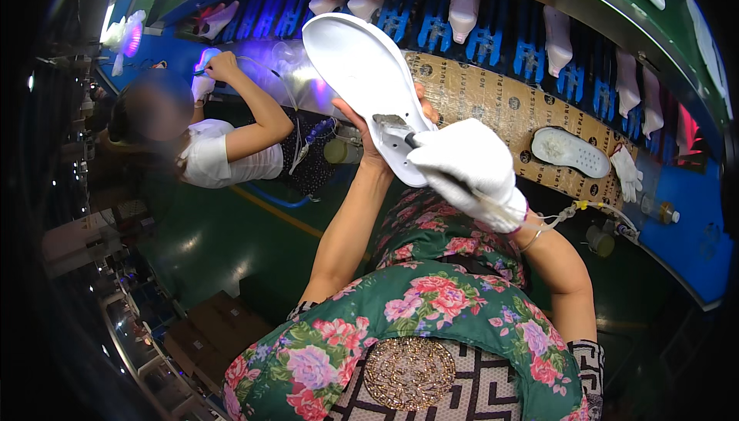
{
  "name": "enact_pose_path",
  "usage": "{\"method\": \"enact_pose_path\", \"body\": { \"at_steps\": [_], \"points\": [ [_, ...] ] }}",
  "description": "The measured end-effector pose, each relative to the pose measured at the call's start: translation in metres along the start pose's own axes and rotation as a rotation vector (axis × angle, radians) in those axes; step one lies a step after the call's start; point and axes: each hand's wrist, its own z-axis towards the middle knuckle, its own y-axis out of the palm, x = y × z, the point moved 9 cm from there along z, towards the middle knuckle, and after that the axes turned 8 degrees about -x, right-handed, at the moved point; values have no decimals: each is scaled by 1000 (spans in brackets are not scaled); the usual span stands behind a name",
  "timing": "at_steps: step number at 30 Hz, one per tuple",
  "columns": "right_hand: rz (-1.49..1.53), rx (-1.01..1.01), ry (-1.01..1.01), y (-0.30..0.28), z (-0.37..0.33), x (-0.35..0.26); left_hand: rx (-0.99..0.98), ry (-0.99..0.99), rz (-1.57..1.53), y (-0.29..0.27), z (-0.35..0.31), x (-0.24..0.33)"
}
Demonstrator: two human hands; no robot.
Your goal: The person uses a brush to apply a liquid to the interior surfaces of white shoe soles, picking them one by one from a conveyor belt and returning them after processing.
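Note:
A white shoe sole is held up tilted in front of me, its hollow inner side facing me. My bare left hand grips it from beneath, with fingers showing at both edges. My right hand, in a white glove, is closed round the dark handle of a brush. The brush's greyish bristles rest on the inside of the sole near its lower end. A thin pale tube trails from the right hand toward the bench at the right. Most of the brush handle is hidden by the glove.
Printed cardboard covers the bench, carrying another sole and a white glove. A bottle lies at the right. Behind, pale shoes hang above blue holders. A person works at the left. Boxes stand lower left.

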Motion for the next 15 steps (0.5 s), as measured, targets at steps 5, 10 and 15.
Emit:
{"method": "enact_pose_path", "body": {
  "at_steps": [5,10,15],
  "points": [
    [84,-80,-85,17,-5,-12,-84,-67,-228,15,6,-2],
    [-30,1,-1,-4,-2,-2,-136,-56,-127,13,12,0],
    [98,-117,-51,16,-8,-11,-127,-131,-72,8,12,7]
  ]
}}
